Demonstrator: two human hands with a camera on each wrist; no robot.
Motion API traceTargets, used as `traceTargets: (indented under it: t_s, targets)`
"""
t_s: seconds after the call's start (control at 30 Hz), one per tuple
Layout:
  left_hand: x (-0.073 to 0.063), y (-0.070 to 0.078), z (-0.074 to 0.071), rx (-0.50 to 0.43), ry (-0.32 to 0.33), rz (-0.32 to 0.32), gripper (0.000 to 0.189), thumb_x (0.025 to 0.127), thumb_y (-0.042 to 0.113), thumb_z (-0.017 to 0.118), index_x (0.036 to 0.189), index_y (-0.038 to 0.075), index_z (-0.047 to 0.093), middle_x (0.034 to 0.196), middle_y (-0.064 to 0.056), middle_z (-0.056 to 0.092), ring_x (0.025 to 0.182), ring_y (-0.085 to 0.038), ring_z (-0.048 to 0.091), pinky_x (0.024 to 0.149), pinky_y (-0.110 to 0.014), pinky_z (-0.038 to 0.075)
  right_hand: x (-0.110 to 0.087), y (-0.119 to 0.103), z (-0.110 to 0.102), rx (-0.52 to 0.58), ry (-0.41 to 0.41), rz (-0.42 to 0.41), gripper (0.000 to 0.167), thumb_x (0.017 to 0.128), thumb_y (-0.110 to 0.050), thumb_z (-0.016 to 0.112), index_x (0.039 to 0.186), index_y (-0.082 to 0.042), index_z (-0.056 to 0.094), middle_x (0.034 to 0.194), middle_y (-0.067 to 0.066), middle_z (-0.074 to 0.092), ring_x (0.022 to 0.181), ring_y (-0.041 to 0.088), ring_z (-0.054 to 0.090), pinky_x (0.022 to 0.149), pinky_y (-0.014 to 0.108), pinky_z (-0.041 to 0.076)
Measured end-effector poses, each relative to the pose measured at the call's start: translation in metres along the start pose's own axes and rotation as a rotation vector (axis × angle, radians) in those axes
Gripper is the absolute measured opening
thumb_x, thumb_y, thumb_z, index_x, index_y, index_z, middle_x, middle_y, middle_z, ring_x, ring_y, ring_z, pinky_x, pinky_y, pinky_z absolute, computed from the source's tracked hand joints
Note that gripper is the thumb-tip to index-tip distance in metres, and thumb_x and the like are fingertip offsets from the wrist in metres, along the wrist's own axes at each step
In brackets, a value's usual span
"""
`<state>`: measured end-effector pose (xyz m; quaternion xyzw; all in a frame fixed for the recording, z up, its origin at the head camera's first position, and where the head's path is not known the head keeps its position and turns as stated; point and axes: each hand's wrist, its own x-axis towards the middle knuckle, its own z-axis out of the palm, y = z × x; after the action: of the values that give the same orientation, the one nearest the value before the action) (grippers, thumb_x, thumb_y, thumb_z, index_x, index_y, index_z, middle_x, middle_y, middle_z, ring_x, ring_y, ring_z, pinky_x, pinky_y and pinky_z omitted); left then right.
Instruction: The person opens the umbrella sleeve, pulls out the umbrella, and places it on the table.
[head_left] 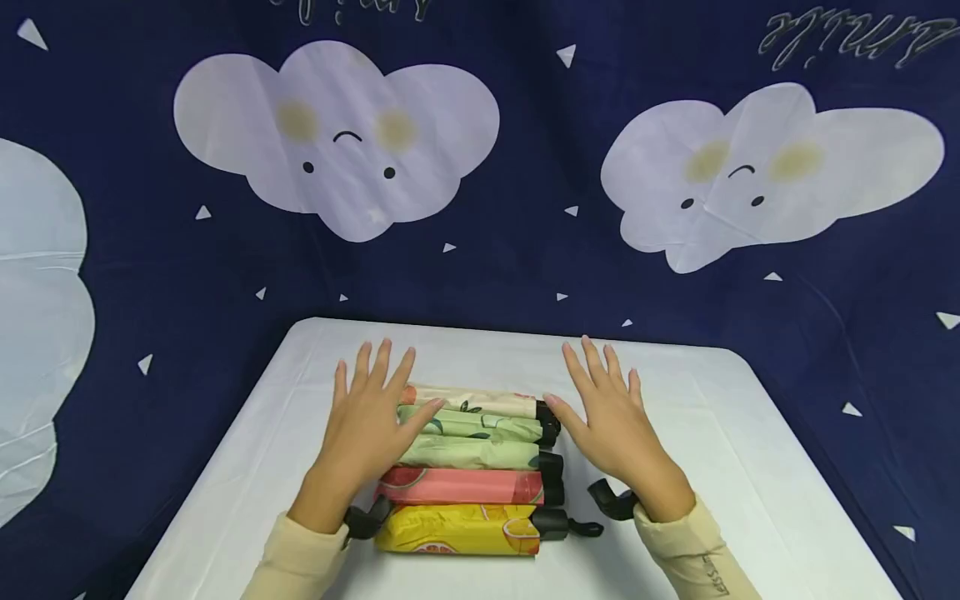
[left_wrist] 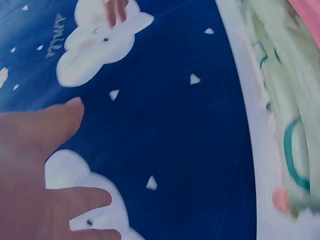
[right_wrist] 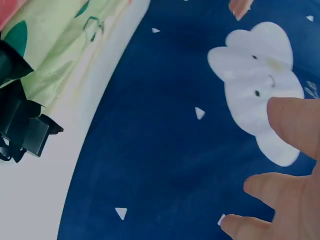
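Several folded umbrellas lie side by side in a stack of rows on the white table, black handles to the right. Nearest is a yellow umbrella (head_left: 453,532) with citrus prints, then a pink umbrella (head_left: 480,487) with watermelon prints. Beyond them come a pale green umbrella (head_left: 472,453), a green leaf-print umbrella (head_left: 483,427) and a cream umbrella (head_left: 476,401). My left hand (head_left: 367,429) is spread at the row's left end, partly covering it. My right hand (head_left: 618,433) is spread just right of the handles. Neither hand holds anything; whether the left touches an umbrella I cannot tell.
The white tabletop (head_left: 750,467) extends around the row, with rounded far corners. Behind it hangs a dark blue cloth (head_left: 525,267) printed with white clouds (head_left: 337,192) and small triangles. A black strap piece (head_left: 615,502) sits at each wrist.
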<state>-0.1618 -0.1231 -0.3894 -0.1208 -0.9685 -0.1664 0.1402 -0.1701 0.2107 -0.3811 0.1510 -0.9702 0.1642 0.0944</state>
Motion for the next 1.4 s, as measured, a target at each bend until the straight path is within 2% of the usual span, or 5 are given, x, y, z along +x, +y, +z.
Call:
traceTargets:
  t_s: [0.27, 0.4, 0.6, 0.8, 1.4]
  targets:
    - [-0.066, -0.039, -0.005, -0.159, 0.185, -0.060, 0.054, 0.098, 0.037, 0.069, 0.143, 0.009, 0.060, 0.148, -0.019, 0.053, 0.140, -0.042, 0.043, 0.112, -0.062, 0.035, -0.049, 0.028, 0.019, 0.178, 0.272, 0.088, 0.036, 0.097, -0.031, 0.072, 0.127, -0.011, 0.070, 0.120, 0.007, 0.073, 0.111, 0.032, 0.068, 0.093, 0.054, 0.054]
    - [-0.104, -0.047, 0.016, -0.316, 0.187, -0.197, 0.037, 0.094, 0.026, 0.077, 0.129, 0.015, 0.071, 0.127, -0.001, 0.070, 0.116, -0.025, 0.066, 0.097, -0.041, 0.054, -0.080, 0.031, 0.046, 0.335, 0.263, 0.209, 0.016, 0.094, -0.026, 0.077, 0.109, -0.018, 0.077, 0.099, -0.008, 0.077, 0.092, 0.016, 0.073, 0.083, 0.044, 0.060]
    - [-0.137, -0.043, 0.056, -0.633, 0.149, -0.481, 0.023, 0.093, 0.015, 0.078, 0.116, 0.013, 0.076, 0.111, 0.004, 0.074, 0.097, -0.006, 0.069, 0.082, -0.012, 0.053, -0.106, 0.026, 0.088, 0.598, 0.159, 0.413, 0.016, 0.090, -0.018, 0.081, 0.106, -0.014, 0.077, 0.096, -0.008, 0.076, 0.086, 0.008, 0.072, 0.079, 0.027, 0.060]
    - [-0.153, -0.032, 0.075, -0.847, 0.060, -0.668, 0.040, 0.089, 0.009, 0.080, 0.128, 0.006, 0.070, 0.121, -0.010, 0.072, 0.102, -0.008, 0.071, 0.084, -0.018, 0.056, -0.120, 0.017, 0.114, 0.959, 0.086, 0.648, 0.033, 0.088, -0.017, 0.082, 0.116, -0.002, 0.073, 0.109, 0.011, 0.074, 0.094, 0.018, 0.073, 0.077, 0.028, 0.061]
    - [-0.154, -0.024, 0.099, -1.002, 0.061, -0.682, 0.050, 0.081, 0.001, 0.085, 0.128, 0.002, 0.069, 0.124, -0.017, 0.068, 0.110, -0.023, 0.070, 0.083, -0.026, 0.059, -0.133, 0.018, 0.134, 0.686, 0.105, 0.536, 0.037, 0.079, -0.017, 0.089, 0.115, -0.018, 0.080, 0.094, -0.004, 0.077, 0.088, 0.008, 0.071, 0.077, 0.019, 0.058]
